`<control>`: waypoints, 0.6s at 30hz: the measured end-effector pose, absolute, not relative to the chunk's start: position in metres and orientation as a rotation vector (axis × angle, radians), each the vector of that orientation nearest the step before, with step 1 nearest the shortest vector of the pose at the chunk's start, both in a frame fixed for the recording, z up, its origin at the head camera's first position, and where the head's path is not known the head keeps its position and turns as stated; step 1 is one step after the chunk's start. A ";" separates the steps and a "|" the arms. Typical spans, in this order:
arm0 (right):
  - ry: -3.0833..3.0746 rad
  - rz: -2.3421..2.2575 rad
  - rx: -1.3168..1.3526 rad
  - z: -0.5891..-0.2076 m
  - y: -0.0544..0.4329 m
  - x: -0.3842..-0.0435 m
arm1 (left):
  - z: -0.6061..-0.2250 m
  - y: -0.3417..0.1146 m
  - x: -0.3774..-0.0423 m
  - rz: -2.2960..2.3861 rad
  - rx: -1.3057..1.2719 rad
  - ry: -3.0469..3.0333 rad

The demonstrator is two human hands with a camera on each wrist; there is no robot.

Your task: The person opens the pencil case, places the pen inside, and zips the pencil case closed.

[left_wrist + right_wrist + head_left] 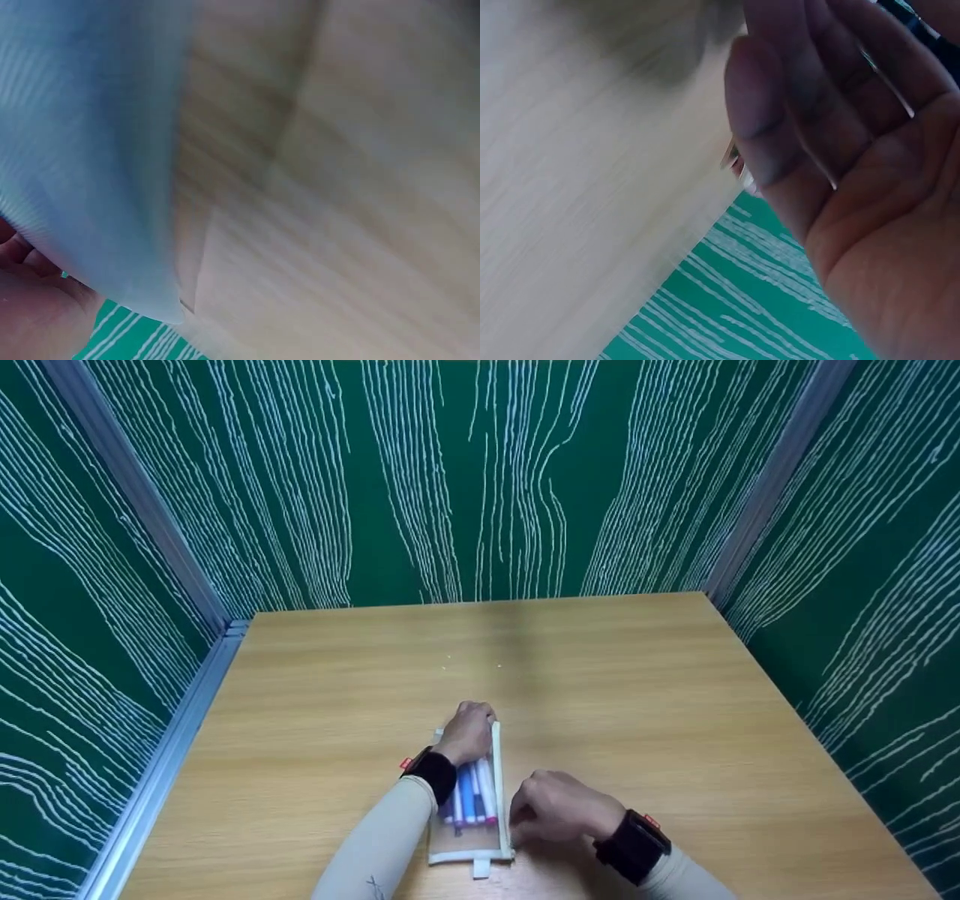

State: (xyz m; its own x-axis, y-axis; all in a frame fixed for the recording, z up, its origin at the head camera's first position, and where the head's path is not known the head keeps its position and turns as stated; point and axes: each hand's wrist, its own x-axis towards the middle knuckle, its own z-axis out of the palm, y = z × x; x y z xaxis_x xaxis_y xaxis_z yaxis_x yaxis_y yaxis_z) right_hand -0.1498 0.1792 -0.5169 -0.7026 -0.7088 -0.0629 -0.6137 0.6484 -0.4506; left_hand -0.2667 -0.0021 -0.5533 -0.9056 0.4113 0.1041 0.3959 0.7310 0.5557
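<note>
A see-through pencil pouch (469,844) with pale edging lies lengthwise on the table. Several felt-tip pens (471,795) with white and blue barrels show inside it. My left hand (466,733) grips the pouch's far end, and in the left wrist view its curled fingers (30,259) meet the blurred pouch side. Along the right edge runs a pale zipper strip (499,787). My right hand (559,806) is curled at that strip by the near right corner, thumb and forefinger close together on the edge. Its fingertips and any zipper pull are hidden.
The wooden table (315,697) reaches back to a green wall (390,562) with white streaks. Grey metal posts (169,525) stand at the back corners. Tiny white specks (444,667) dot the tabletop beyond the pouch.
</note>
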 end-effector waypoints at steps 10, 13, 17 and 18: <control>3.021 -0.791 -0.872 -0.529 0.202 -0.170 | -0.544 -0.020 -0.263 1.028 0.596 2.892; 3.139 -0.735 -0.862 -0.532 0.209 -0.175 | -0.541 -0.030 -0.260 0.979 0.633 2.951; 3.186 -0.635 -0.762 -0.535 0.218 -0.177 | -0.540 -0.044 -0.255 0.861 0.630 3.032; 3.185 -0.616 -0.731 -0.535 0.221 -0.177 | -0.539 -0.047 -0.254 0.831 0.615 3.044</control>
State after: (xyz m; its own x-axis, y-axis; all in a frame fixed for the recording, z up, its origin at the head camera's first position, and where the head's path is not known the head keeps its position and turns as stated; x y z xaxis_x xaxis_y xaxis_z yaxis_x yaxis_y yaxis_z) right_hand -0.1769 0.2207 -0.5354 -0.8875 -0.3834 0.2558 -0.4511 0.8362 -0.3119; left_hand -0.2536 -0.0475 -0.5394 -0.9241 0.3430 0.1685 0.3810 0.7933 0.4749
